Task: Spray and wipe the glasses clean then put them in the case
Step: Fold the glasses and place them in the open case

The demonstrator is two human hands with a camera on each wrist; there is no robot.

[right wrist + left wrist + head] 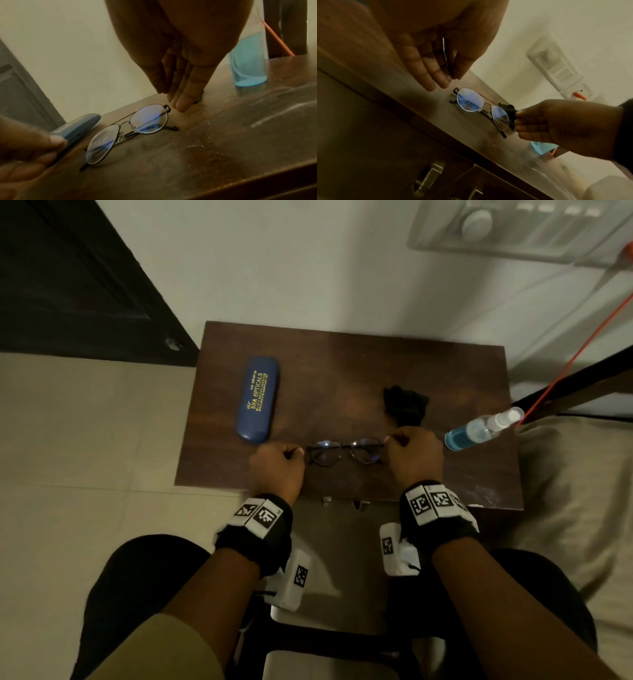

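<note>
Lying on the near part of a dark wooden table (342, 364), the glasses (344, 451) rest with folded temples, lenses facing up, between the two hands. The left hand (277, 465) is just beside the left end of the frame; its fingers (435, 78) reach down toward the table, close together and nearly straight, with the thumb near them. A thin dark line shows between the thumb and the fingers in the left wrist view, but I cannot tell what it is or whether it is pinched. The right hand (414, 453) is just beside the right end of the frame; its fingers (181, 104) point down to the table, held together, and I cannot tell if they touch the frame. The blue case (257, 398) lies closed on the far left of the table. A black cloth (406, 404) lies crumpled just beyond the right hand. The spray bottle (479, 428), with blue liquid, stands at the right edge of the table.
</note>
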